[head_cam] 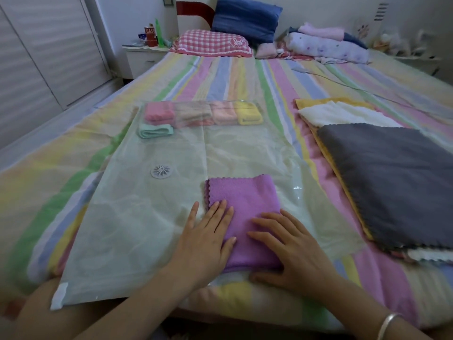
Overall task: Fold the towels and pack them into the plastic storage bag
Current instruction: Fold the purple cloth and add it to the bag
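Observation:
A folded purple towel (245,202) lies on top of the clear plastic storage bag (152,217), near the bed's front edge. My left hand (208,239) rests flat on the towel's left side, fingers straight. On the towel's near right part my right hand (291,246) presses down with spread fingers. Inside the bag's far end sit several folded towels: pink (159,112), pale pink (224,115), yellow (248,114) and mint green (155,131). A round white valve (161,171) shows on the bag.
To the right lies a stack of unfolded towels, dark grey (392,182) on top, white (343,116) and yellow (326,102) below. The striped bed sheet (245,77) stretches back to pillows (213,42) and bundled bedding (328,46). A nightstand (144,55) stands at the back left.

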The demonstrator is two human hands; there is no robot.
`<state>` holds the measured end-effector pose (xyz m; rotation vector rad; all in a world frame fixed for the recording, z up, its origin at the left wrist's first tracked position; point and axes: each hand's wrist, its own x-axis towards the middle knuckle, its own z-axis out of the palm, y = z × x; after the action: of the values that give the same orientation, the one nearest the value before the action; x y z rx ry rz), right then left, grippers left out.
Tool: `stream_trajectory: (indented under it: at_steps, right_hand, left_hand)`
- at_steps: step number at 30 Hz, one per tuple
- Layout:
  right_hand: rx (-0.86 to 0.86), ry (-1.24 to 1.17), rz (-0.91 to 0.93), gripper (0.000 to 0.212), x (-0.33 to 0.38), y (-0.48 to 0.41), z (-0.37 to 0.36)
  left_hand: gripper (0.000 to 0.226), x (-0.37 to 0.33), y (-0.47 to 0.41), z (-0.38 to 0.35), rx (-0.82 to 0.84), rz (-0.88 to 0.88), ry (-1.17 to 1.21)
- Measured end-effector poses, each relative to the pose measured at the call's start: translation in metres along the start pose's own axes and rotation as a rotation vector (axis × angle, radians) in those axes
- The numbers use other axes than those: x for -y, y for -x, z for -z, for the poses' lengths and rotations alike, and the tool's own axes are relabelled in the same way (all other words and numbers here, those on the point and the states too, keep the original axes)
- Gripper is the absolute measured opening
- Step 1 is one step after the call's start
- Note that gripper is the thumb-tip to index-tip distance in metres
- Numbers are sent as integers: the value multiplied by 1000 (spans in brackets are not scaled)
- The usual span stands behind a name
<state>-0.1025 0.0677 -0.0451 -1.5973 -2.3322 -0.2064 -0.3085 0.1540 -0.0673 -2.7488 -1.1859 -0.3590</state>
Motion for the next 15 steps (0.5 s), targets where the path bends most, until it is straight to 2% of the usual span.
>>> stream_trajectory:
  at_steps: [3,6,8,12,15]
  right_hand:
    - [-85,-25,58,46,3,10,4]
    - [-143,-63,123,29,4,16,5]
    - [-131,-68,133,36,-1,19,5]
    - [-27,-27,114,50,-6,20,8]
    - [-65,-98,38,51,-1,16,14]
  left_hand:
    - [52,-5,-2,11,-89,-60,95]
    - [31,-10,-1,25,-177,-275,270]
    - [23,-12,4,29,-157,-336,364]
    - [32,-14,9,30,-50,-286,431]
    - [37,-14,6,34,-33,-283,451]
